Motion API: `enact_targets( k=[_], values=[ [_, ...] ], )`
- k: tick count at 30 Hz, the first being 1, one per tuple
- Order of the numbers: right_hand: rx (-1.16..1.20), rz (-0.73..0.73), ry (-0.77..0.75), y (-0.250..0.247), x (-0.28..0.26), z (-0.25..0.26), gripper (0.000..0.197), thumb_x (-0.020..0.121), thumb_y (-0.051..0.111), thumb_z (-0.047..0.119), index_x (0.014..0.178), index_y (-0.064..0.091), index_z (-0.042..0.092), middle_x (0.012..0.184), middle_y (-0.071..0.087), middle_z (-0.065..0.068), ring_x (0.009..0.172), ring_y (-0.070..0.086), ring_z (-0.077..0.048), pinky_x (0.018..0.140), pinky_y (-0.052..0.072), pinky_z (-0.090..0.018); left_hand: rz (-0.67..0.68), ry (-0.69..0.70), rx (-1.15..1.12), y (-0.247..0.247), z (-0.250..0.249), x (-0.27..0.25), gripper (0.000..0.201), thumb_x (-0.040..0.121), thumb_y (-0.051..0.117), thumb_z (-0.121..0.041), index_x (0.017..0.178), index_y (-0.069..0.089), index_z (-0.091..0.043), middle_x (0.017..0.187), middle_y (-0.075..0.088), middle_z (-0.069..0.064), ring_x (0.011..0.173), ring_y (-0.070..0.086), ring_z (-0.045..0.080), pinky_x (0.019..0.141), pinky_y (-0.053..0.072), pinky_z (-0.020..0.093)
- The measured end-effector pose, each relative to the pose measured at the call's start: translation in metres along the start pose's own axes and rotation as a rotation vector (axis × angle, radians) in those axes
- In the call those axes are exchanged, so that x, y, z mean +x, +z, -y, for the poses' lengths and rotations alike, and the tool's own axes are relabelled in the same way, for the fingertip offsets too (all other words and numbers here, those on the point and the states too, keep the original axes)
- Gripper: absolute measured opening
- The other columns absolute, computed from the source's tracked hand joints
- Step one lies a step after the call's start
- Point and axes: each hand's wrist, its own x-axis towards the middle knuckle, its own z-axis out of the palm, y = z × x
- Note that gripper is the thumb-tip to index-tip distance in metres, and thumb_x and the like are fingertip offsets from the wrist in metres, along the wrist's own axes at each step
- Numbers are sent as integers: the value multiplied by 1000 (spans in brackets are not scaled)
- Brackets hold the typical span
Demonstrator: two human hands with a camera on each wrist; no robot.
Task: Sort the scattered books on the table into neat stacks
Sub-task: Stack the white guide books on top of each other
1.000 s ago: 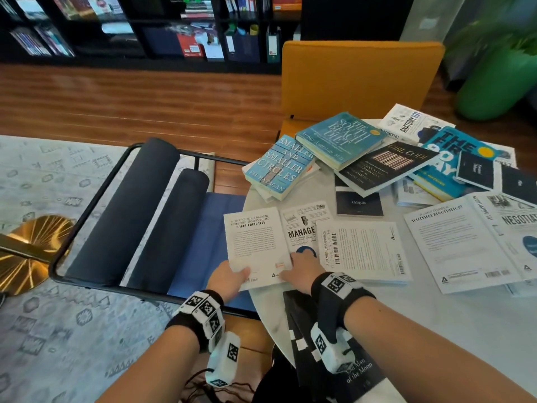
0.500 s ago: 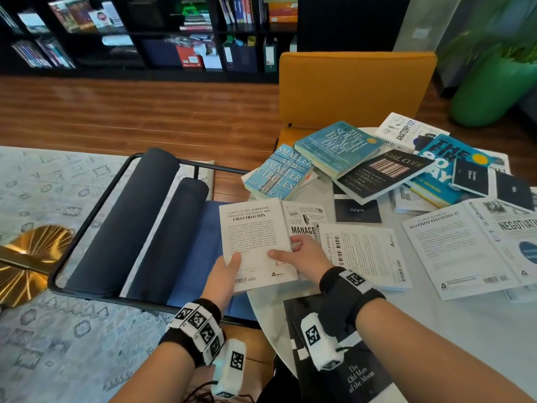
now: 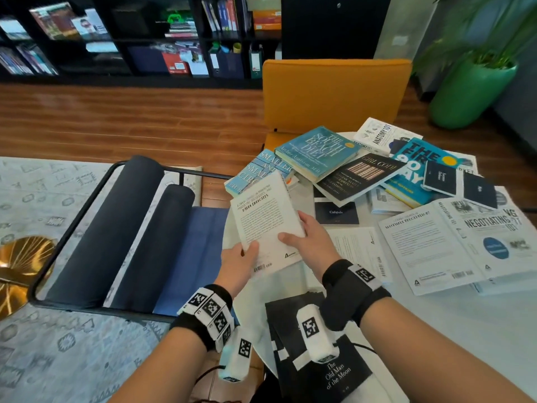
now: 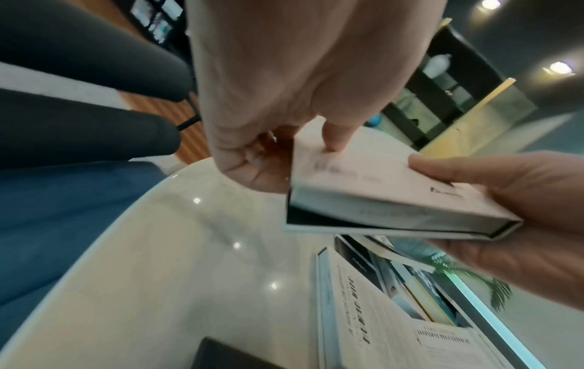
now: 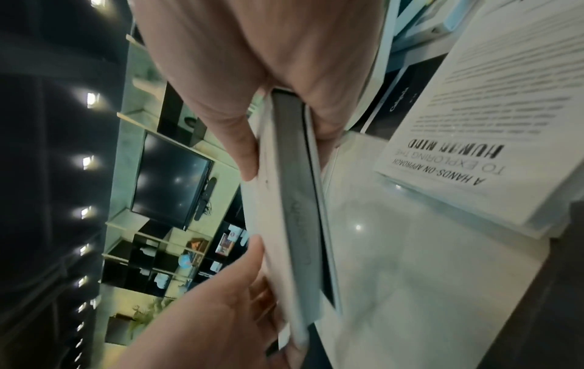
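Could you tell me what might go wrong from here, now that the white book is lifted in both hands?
1. The white book is held tilted by the left hand and right hand near the table's edge; a slack grip could drop it toward the blue chair.
2. Its far corner sits close to the light blue book, which already overhangs the table and could be nudged off.

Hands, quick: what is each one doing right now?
Left hand: grips the near left corner of the white book, lifted off the table.
Right hand: grips the same book's right edge.
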Motion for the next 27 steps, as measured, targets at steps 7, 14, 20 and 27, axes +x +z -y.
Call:
enact_targets(
  k=[7,14,20,27],
  values=[
    [-80,14,-218,-14,-20,0,51,80,65,-1,122,57,28,114,64,16,104,59,6,84,51,-16,115,-21,-175,32,-82,-12,62,91,32,-68,131,48,-23,119,62,4,97,68,28,63,60,35],
    [13,125,-93,-68,-33,-10,45,84,71,10,120,46,12,124,62,7,113,58,-6,96,47,-24,-59,-12,-202,72,-79,-12,37,97,50,-22,129,41,-7,118,63,15,92,66,27,49,56,34],
    [-63,-212,6,-144,-55,-37,46,88,68,23,125,41,22,109,59,6,93,61,-7,80,57,-28,158,82,-164,144,-58,-41,28,101,45,-29,126,40,-16,117,66,3,93,69,18,68,61,38],
    [124,-324,117,-216,-129,-97,32,93,60,11,108,36,26,100,60,7,85,61,-5,54,51,-11,420,152,64,226,-14,-66,45,89,64,-37,129,47,-27,123,65,2,111,65,24,90,54,53]
  ],
)
